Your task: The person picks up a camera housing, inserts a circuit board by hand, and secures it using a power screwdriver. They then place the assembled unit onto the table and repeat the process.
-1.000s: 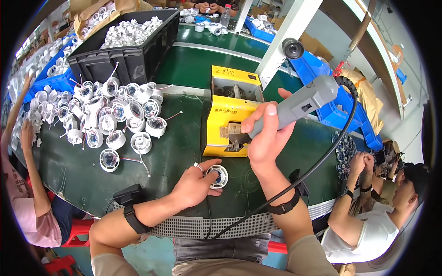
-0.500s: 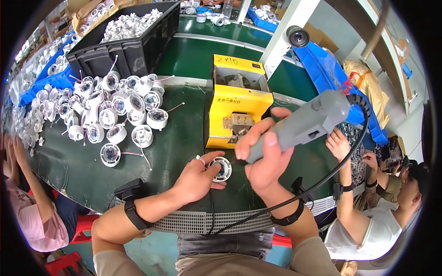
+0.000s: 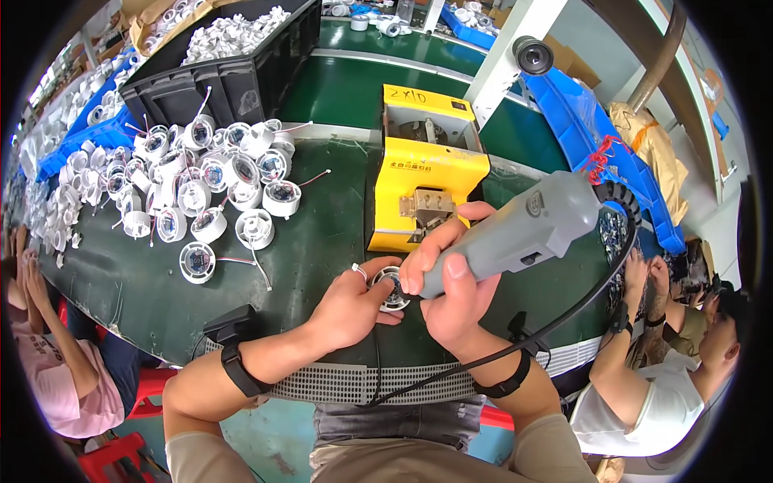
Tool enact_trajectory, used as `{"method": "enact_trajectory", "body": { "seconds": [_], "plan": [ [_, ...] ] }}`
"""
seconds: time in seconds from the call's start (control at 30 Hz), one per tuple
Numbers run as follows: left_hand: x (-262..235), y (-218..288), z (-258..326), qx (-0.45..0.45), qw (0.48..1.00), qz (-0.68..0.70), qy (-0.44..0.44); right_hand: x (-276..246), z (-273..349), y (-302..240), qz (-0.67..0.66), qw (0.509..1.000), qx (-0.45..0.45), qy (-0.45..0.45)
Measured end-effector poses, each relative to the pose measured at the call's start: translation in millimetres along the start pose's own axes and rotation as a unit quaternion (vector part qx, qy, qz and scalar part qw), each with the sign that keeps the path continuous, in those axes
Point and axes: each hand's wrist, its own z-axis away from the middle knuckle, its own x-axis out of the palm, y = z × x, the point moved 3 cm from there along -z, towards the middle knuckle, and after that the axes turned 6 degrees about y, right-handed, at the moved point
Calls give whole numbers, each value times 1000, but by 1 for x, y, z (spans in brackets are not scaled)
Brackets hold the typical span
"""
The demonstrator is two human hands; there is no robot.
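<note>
round white lamp housing (image 3: 392, 290) sits on the dark green bench just below the middle of the frame, pinned under my left hand (image 3: 348, 304), whose fingers curl closed around its rim. my right hand (image 3: 451, 282) is wrapped tight around the grey electric screwdriver (image 3: 523, 229), tilted so its tip comes down onto the housing; the tip itself is hidden behind my fingers. i'd say i'm at the screw-driving step, bit meeting the part. what comes next calls for keeping the driver straight over the screw and the housing from spinning under it. just above, the yellow screw feeder box (image 3: 423, 173) stands close. a heap of white housings (image 3: 209, 193) with loose wires lies at upper left, before a black crate (image 3: 233, 68). another person's hands (image 3: 644, 278) work at the right edge.
</note>
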Motion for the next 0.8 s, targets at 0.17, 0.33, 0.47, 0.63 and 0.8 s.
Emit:
{"method": "enact_trajectory", "body": {
  "seconds": [0.17, 0.33, 0.47, 0.63, 0.8],
  "plan": [
    [-1, -1, 0, 5, 1000, -12, -1, 0, 1, 1, -6, 1000, -1, 3],
    [-1, -2, -1, 5, 1000, -16, 1, -1, 1, 4, 3, 1000, 0, -16],
    [-3, -3, -3, 4, 1000, -23, -2, -3, -1, 8, -30, 999, 24, -10],
    [0, 5, -2, -22, 998, -43, -28, -6, -1, 11, -72, 996, 27, -40],
    [-6, 20, 0, 34, 976, -214, -12, -12, 0, 4, -37, 993, 32, -107]
  ]
}}
